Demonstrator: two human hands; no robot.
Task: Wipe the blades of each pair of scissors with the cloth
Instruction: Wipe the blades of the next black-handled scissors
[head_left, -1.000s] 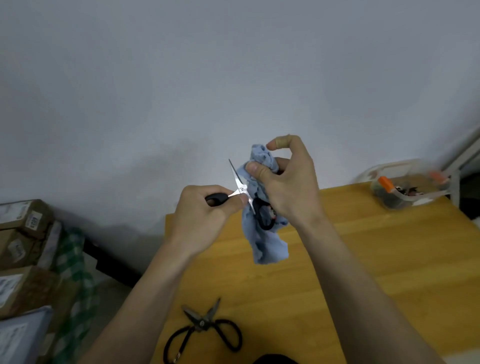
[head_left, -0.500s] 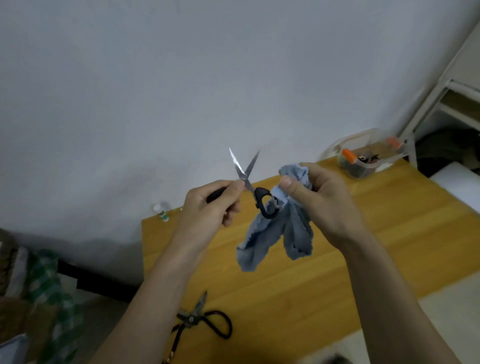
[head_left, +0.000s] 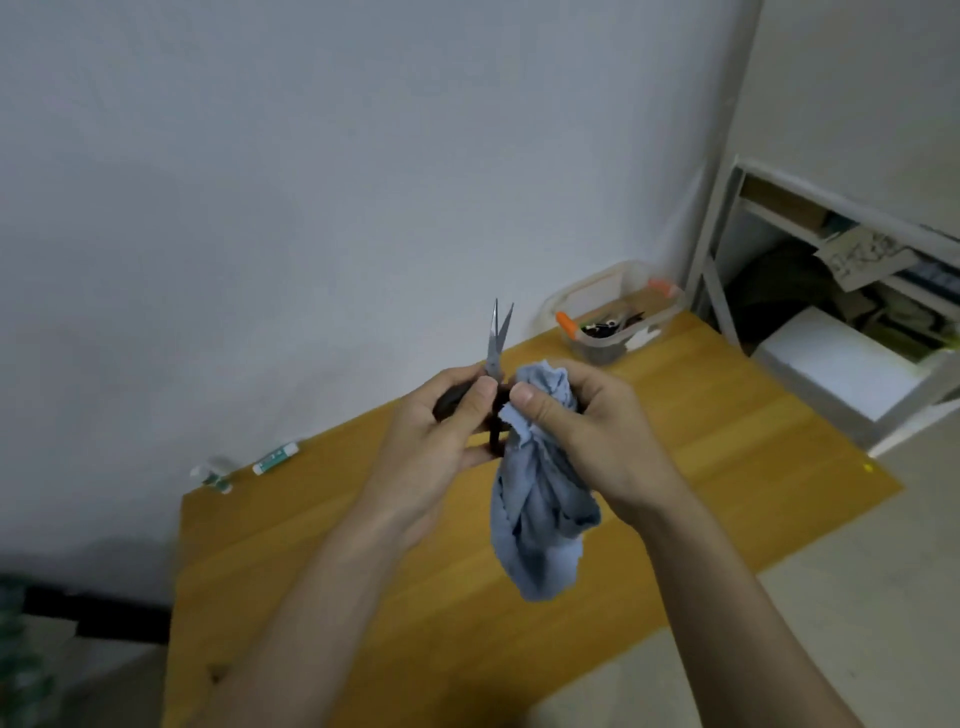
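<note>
— Two hands meet at the middle of the frame, then?

— Yes. Nearest, both bare forearms rise from the bottom edge. The left hand (head_left: 441, 415) curls round the black handles of the scissors (head_left: 496, 343), thumb laid across near the pivot, so its grip is pinching the scissors.

— And the blades?

— They point straight up just above the left thumb, tips slightly parted in a narrow V against the grey wall.

— Where is the cloth?

— The blue cloth (head_left: 540, 509) is bunched in the right hand (head_left: 587, 421), whose thumb and fingers clamp its top; that grip is closed on the cloth. The rest hangs down below the hand, over the tabletop (head_left: 727, 467). The bunched top sits just beside the scissor handles, touching or nearly so; I cannot tell which. It is below the blades, not on them.

— Farther back?

— On the tabletop's far left edge, at the wall, lie a small white-and-green tube (head_left: 275, 457) and a blurred little bottle (head_left: 212, 474). Toward the upper right corner of the tabletop stands a clear plastic box (head_left: 613, 312) with orange clips, dark small items inside. Beyond it, at the right of the frame, a white shelf (head_left: 727, 249) holds cluttered things.
</note>
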